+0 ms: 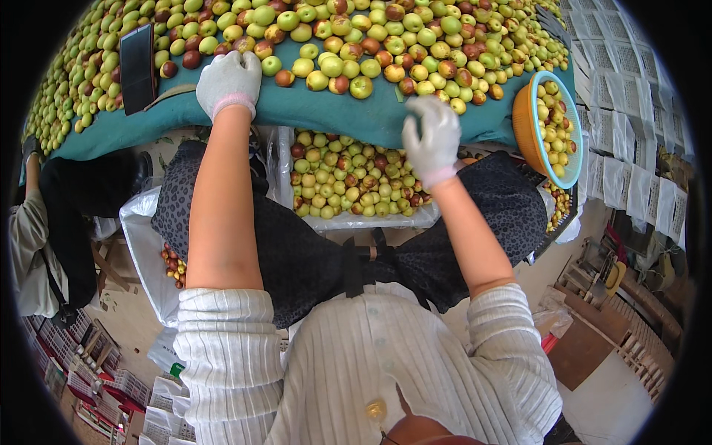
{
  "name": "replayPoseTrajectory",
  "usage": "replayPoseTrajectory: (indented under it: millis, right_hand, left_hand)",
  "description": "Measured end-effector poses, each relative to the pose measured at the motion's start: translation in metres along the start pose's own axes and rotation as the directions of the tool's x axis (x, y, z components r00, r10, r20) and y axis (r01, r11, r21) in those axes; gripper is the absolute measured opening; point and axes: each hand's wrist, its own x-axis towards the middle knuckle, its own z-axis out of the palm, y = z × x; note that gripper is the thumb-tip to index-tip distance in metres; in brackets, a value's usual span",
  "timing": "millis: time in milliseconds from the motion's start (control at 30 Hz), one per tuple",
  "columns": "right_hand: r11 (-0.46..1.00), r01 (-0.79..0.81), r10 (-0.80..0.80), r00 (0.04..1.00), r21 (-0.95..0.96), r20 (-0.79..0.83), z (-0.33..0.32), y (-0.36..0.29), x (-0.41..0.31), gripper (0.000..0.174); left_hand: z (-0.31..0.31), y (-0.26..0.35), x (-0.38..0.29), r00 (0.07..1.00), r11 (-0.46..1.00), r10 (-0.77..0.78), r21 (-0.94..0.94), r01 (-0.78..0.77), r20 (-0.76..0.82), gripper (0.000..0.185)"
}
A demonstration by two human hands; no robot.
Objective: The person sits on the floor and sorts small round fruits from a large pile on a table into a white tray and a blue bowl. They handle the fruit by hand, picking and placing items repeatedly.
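Green and reddish-brown jujubes (332, 66) lie spread over a table covered with teal cloth (339, 114). My left hand (231, 80), in a white knit glove, rests knuckles up at the near edge of the fruit, fingers curled; what is under them is hidden. My right hand (432, 130), gloved alike, is over the cloth's front edge with fingers bent and thumb apart, and no fruit shows in it. Below, between my knees, a plastic-lined crate (370, 222) holds many jujubes. An orange basket with a light blue rim (578, 142), filled with jujubes, tilts at the table's right end.
A smartphone (137, 69) leans on the fruit at left. A lined crate (147, 250) with a few redder jujubes stands by my left leg, and a black crate (564, 222) of small ones at right. A co-worker's sleeve (33, 245) shows far left. Lined crates (623, 117) are stacked at right.
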Motion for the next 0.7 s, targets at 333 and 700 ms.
replayPoseTrajectory:
  millis: [333,700]
  right_hand:
    - [0.919,0.064,-0.045,0.997,-0.388,0.057,0.009,0.101,0.092,0.058]
    - [0.870,-0.216,0.428,0.778,-0.442,0.461,0.016,0.043,0.176,0.036]
  left_hand:
    - [-0.003,0.001,0.000,1.000,1.000,-0.012,-0.009,0.012,0.026,0.041]
    - [-0.009,0.005,-0.002,1.000,1.000,-0.005,0.011,0.005,-0.005,0.039]
